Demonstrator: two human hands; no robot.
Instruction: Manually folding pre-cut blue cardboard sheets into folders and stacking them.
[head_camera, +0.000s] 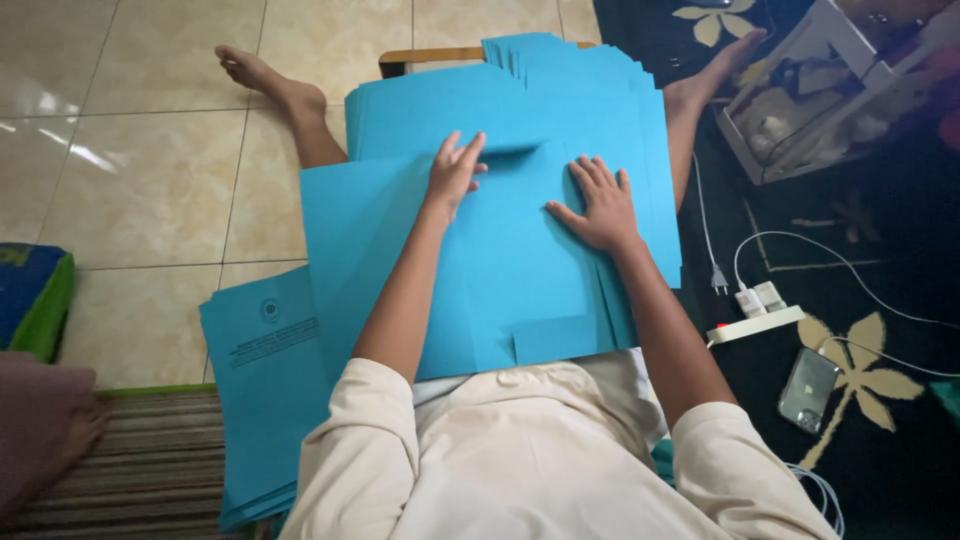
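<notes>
Looking down from the head camera, I saw both hands spread flat on a big blue card sheet (500, 270) that lay across the lap, on top of a fanned stack of blue sheets (590, 90) reaching out over the legs. The left hand (455, 175) pressed with fingers splayed beside a raised fold near the middle of the sheet; it gripped nothing. The right hand (598, 205) lay palm down just right of that fold, fingers wide and likewise gripping nothing. A small flap (555, 338) stuck out at the sheet's near edge, close to the cream shirt.

On the tiled floor (140, 180) to the left lay another pile of blue sheets (258, 400) with dark print on the top one, beside a striped mat (150, 470). To the right, on a dark patterned rug (880, 440), I saw a white power strip (755, 322) with a charger and cable plugged in, a phone (808, 388) just beside it, and an open box (810, 95) farther off.
</notes>
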